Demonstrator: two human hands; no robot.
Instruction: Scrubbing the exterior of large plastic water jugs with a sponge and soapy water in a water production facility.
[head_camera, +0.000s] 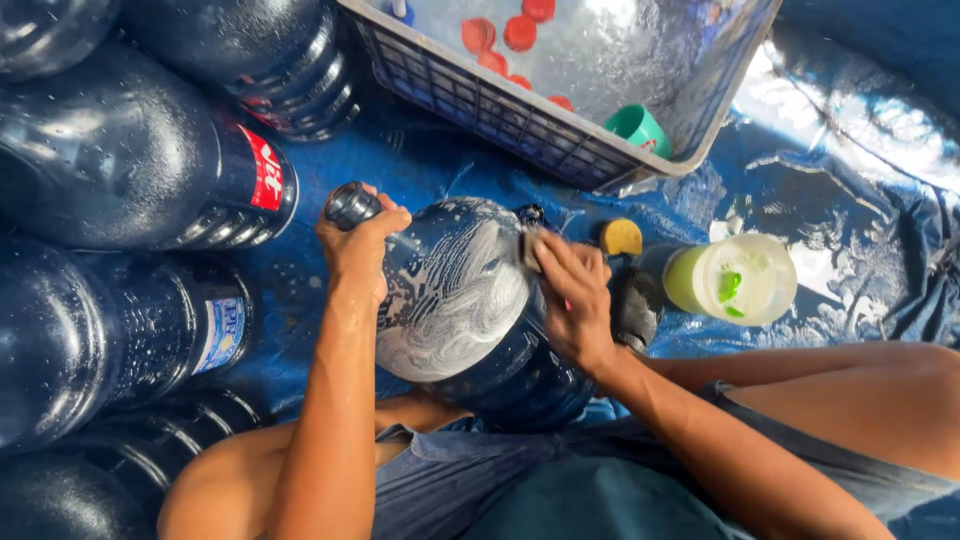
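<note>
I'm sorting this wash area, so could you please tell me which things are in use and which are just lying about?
In use:
soapy water jug
left hand on its neck
right hand
scrub pad

Lying about:
stacked jugs
crate of red caps
yellow sponge
tub of green liquid

Seven big blue jugs (470, 310), one crate (480, 105), five red caps (520, 33).

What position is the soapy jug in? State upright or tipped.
Tipped. The soapy jug lies on its side, neck pointing up-left in the left hand; the right hand presses a scrubber against its lathered wall.
</note>
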